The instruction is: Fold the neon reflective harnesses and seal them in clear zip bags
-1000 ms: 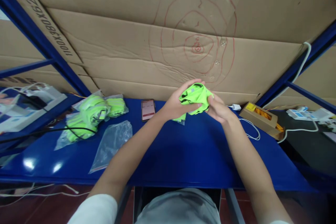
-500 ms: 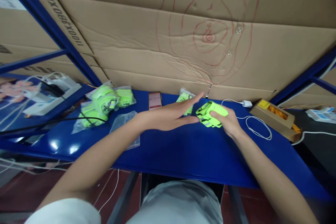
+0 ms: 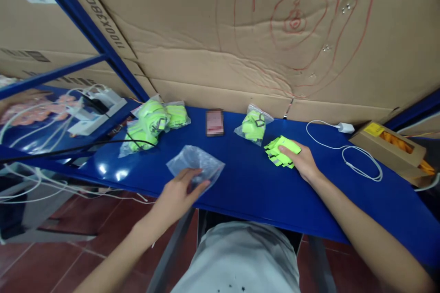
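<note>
My right hand (image 3: 304,161) grips a folded neon-yellow reflective vest (image 3: 280,151), thumb on top, just above the blue table. My left hand (image 3: 184,190) has its curled fingers and thumb on the near edge of a clear plastic bag (image 3: 195,160). The bag looks flat and holds nothing visible. Behind the folded vest lies a bagged neon-yellow bundle (image 3: 253,124) with a dark strap or buckle showing. Several more bagged neon-yellow bundles (image 3: 151,119) are piled at the left, a black cable crossing them.
A phone (image 3: 215,122) rests at the back of the blue table (image 3: 233,192). At the right are a white charging cable (image 3: 360,155) with its plug and a cardboard box (image 3: 392,151) with orange contents. Power strips (image 3: 99,110) sit at the left. Cardboard (image 3: 206,27) walls the back.
My left hand has left the vest's side and moved left and nearer to me, onto the clear bag, which has shifted. My right hand still holds the vest. The camera view has also shifted.
</note>
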